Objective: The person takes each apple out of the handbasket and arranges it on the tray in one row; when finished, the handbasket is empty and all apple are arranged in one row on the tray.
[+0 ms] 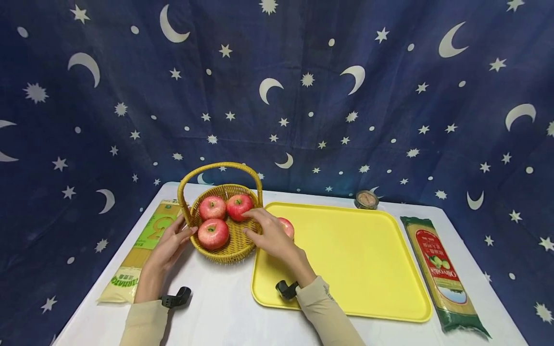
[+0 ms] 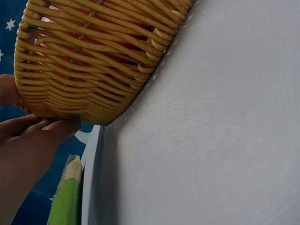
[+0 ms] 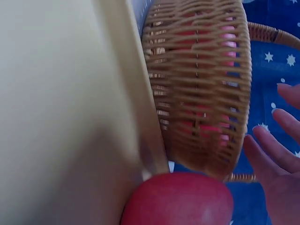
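A wicker basket (image 1: pixel 233 245) with a tall arched handle stands on the table's left half, three red apples (image 1: pixel 213 234) inside. My left hand (image 1: pixel 166 247) holds its left side, thumb at the rim and fingers against the woven outer wall (image 2: pixel 84 70). Over the basket's right rim hovers my right hand (image 1: pixel 272 235), fingers spread and holding nothing. In the right wrist view those fingers (image 3: pixel 269 150) extend above the rim. Another apple (image 3: pixel 180 199) sits on the yellow tray (image 1: pixel 342 259) beside the basket, mostly hidden behind my right hand in the head view.
A green-and-yellow pasta packet (image 1: pixel 143 245) lies left of the basket. Right of the tray lies a red-and-green pasta packet (image 1: pixel 441 269). A small round container (image 1: pixel 366 199) stands at the tray's back edge. A dark blue star-patterned cloth (image 1: pixel 311 120) hangs behind the white table (image 1: pixel 216 307).
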`<control>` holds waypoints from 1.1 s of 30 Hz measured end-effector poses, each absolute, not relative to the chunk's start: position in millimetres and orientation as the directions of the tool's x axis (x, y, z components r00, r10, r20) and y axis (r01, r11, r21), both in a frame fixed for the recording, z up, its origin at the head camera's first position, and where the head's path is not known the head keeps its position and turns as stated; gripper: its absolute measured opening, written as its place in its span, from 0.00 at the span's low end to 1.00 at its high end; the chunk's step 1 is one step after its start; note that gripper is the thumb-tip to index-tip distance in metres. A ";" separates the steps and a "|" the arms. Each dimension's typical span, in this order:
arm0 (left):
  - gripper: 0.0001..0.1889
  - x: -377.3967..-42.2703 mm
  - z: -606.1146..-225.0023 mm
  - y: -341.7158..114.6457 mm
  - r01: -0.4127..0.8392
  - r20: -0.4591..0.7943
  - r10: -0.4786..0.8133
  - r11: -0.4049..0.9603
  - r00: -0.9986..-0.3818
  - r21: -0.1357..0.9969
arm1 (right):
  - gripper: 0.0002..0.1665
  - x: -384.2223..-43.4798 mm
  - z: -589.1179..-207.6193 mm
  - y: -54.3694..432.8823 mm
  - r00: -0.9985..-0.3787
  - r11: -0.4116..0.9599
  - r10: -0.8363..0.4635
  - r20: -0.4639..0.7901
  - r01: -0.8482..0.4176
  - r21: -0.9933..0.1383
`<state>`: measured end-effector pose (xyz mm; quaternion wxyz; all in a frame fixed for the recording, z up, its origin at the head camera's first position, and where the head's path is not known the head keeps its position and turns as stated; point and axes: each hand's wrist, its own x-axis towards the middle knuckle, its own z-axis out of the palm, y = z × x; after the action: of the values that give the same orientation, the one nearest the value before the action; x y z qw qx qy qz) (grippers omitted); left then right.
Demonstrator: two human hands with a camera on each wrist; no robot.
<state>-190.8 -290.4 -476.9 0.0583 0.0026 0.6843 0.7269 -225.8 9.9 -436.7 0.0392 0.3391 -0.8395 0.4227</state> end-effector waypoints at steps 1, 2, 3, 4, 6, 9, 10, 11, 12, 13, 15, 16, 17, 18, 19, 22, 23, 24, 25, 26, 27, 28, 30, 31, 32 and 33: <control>0.42 -190.7 -476.8 -290.6 -0.083 -0.077 0.088 -0.058 -0.993 0.995 | 0.24 -225.9 -436.6 7.2 -0.767 0.416 -0.542 0.344 -0.601 -0.683; 0.42 -190.8 -476.6 -290.8 -0.084 -0.079 0.088 -0.058 -0.993 0.995 | 0.24 -226.1 -436.4 4.6 -0.766 0.422 -0.548 0.337 -0.601 -0.679; 0.42 -190.8 -476.4 -290.8 -0.084 -0.079 0.089 -0.059 -0.993 0.995 | 0.24 -226.3 -436.2 2.0 -0.764 0.427 -0.554 0.331 -0.602 -0.675; 0.42 -191.0 -476.0 -290.7 -0.086 -0.080 0.090 -0.057 -0.993 0.995 | 0.24 -226.8 -436.4 -0.3 -0.763 0.428 -0.560 0.323 -0.600 -0.676; 0.42 -191.4 -475.4 -290.7 -0.088 -0.083 0.093 -0.053 -0.992 0.995 | 0.25 -227.9 -437.2 -4.8 -0.764 0.436 -0.569 0.305 -0.595 -0.676; 0.42 -191.8 -474.9 -290.7 -0.088 -0.083 0.093 -0.053 -0.992 0.995 | 0.26 -231.3 -439.4 -11.3 -0.757 0.429 -0.590 0.280 -0.589 -0.685; 0.42 -191.9 -475.0 -290.7 -0.088 -0.083 0.093 -0.053 -0.992 0.995 | 0.27 -232.4 -440.0 -13.4 -0.756 0.428 -0.597 0.270 -0.584 -0.690; 0.42 -191.9 -475.1 -290.7 -0.087 -0.082 0.093 -0.055 -0.992 0.995 | 0.27 -233.3 -440.1 -15.5 -0.755 0.430 -0.603 0.257 -0.579 -0.692; 0.42 -191.9 -475.4 -290.7 -0.085 -0.080 0.092 -0.056 -0.993 0.995 | 0.28 -233.9 -440.0 -17.6 -0.753 0.433 -0.609 0.247 -0.577 -0.693; 0.42 -191.9 -475.8 -290.7 -0.084 -0.078 0.092 -0.057 -0.993 0.995 | 0.29 -234.6 -440.1 -19.7 -0.755 0.441 -0.613 0.231 -0.570 -0.693; 0.42 -191.9 -476.8 -290.8 -0.080 -0.074 0.094 -0.058 -0.993 0.995 | 0.31 -235.1 -439.1 -24.2 -0.756 0.464 -0.622 0.204 -0.566 -0.682; 0.41 -191.8 -477.3 -290.9 -0.079 -0.073 0.095 -0.058 -0.993 0.995 | 0.32 -235.5 -438.9 -26.6 -0.756 0.478 -0.626 0.190 -0.565 -0.672; 0.41 -191.8 -477.7 -290.9 -0.077 -0.071 0.096 -0.059 -0.993 0.995 | 0.33 -235.7 -438.6 -29.0 -0.757 0.491 -0.630 0.176 -0.563 -0.664; 0.41 -191.7 -478.0 -291.0 -0.075 -0.069 0.098 -0.060 -0.993 0.995 | 0.33 -236.1 -438.1 -31.6 -0.755 0.500 -0.634 0.167 -0.565 -0.656; 0.41 -191.3 -478.3 -291.1 -0.074 -0.068 0.099 -0.061 -0.993 0.995 | 0.34 -236.3 -437.6 -34.4 -0.753 0.510 -0.639 0.155 -0.566 -0.648; 0.41 -190.3 -478.1 -291.2 -0.076 -0.070 0.096 -0.063 -0.993 0.995 | 0.36 -236.7 -435.3 -42.5 -0.745 0.530 -0.655 0.128 -0.574 -0.624; 0.41 -190.2 -478.0 -291.2 -0.076 -0.070 0.096 -0.065 -0.993 0.995 | 0.37 -236.8 -434.3 -45.0 -0.741 0.535 -0.661 0.118 -0.576 -0.618; 0.41 -190.3 -477.9 -291.0 -0.077 -0.071 0.096 -0.066 -0.993 0.995 | 0.37 -237.0 -433.4 -47.5 -0.737 0.542 -0.667 0.109 -0.580 -0.609; 0.41 -190.4 -477.8 -290.8 -0.078 -0.071 0.097 -0.067 -0.993 0.995 | 0.38 -237.3 -432.4 -49.8 -0.735 0.550 -0.671 0.099 -0.582 -0.599; 0.41 -190.7 -477.8 -290.5 -0.078 -0.071 0.099 -0.069 -0.993 0.995 | 0.39 -237.5 -431.2 -51.9 -0.734 0.558 -0.673 0.089 -0.583 -0.591; 0.41 -191.0 -478.0 -290.2 -0.077 -0.070 0.101 -0.072 -0.992 0.994 | 0.39 -237.7 -430.0 -53.9 -0.732 0.566 -0.676 0.076 -0.583 -0.583; 0.41 -191.2 -478.1 -289.8 -0.075 -0.067 0.102 -0.074 -0.992 0.994 | 0.40 -238.0 -428.6 -55.8 -0.731 0.572 -0.680 0.063 -0.582 -0.577; 0.41 -191.6 -478.2 -289.3 -0.073 -0.065 0.104 -0.076 -0.992 0.994 | 0.40 -239.1 -425.7 -59.8 -0.727 0.587 -0.686 0.036 -0.582 -0.563; 0.41 -191.7 -478.1 -289.3 -0.072 -0.064 0.104 -0.078 -0.993 0.994 | 0.40 -239.6 -423.6 -61.7 -0.722 0.591 -0.692 0.023 -0.585 -0.556; 0.41 -191.7 -477.8 -289.4 -0.071 -0.063 0.103 -0.079 -0.993 0.994 | 0.40 -240.5 -421.9 -63.9 -0.714 0.594 -0.700 0.010 -0.590 -0.546; 0.41 -191.7 -477.6 -289.7 -0.073 -0.065 0.103 -0.079 -0.993 0.994 | 0.41 -241.3 -420.3 -65.9 -0.706 0.598 -0.708 -0.004 -0.597 -0.535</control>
<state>-191.7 -289.7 -477.6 0.0599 0.0110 0.6760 0.7343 -241.3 -65.9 -420.3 -0.1087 0.3678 -0.8872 0.2565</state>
